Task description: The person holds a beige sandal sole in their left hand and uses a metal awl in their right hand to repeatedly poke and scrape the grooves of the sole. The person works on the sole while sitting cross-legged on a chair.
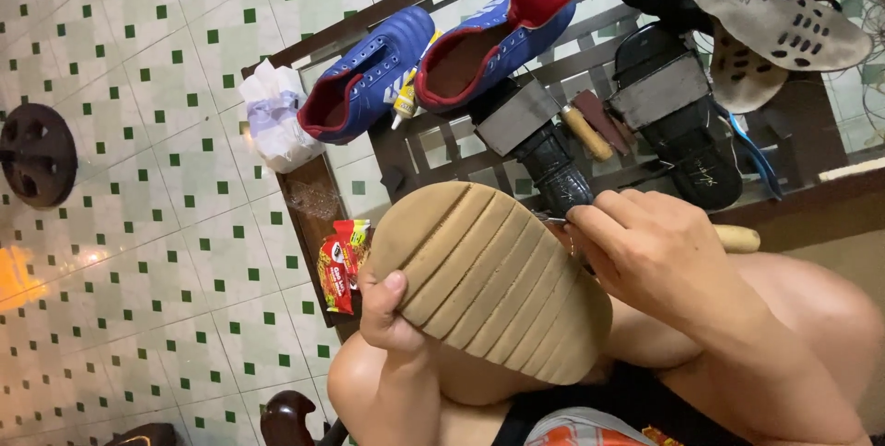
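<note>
A tan ribbed shoe sole [489, 275] faces up over my lap. My left hand [385, 312] grips its near-left edge, thumb on the ribs. At the sole's far-right edge my right hand [650, 252] pinches a thin metal tool [551, 219], whose wooden handle [737, 239] sticks out to the right. The tool's tip touches the rim of the sole.
A dark wooden slatted rack [433, 146] stands ahead, holding two blue-and-red football boots [369, 77] [502, 36], black shoes with metal blocks [668, 100], a glue tube [406, 100] and worn insoles [774, 13]. A red snack packet [339, 266] and white rag [275, 119] lie left. Green-dotted tiled floor [138, 179].
</note>
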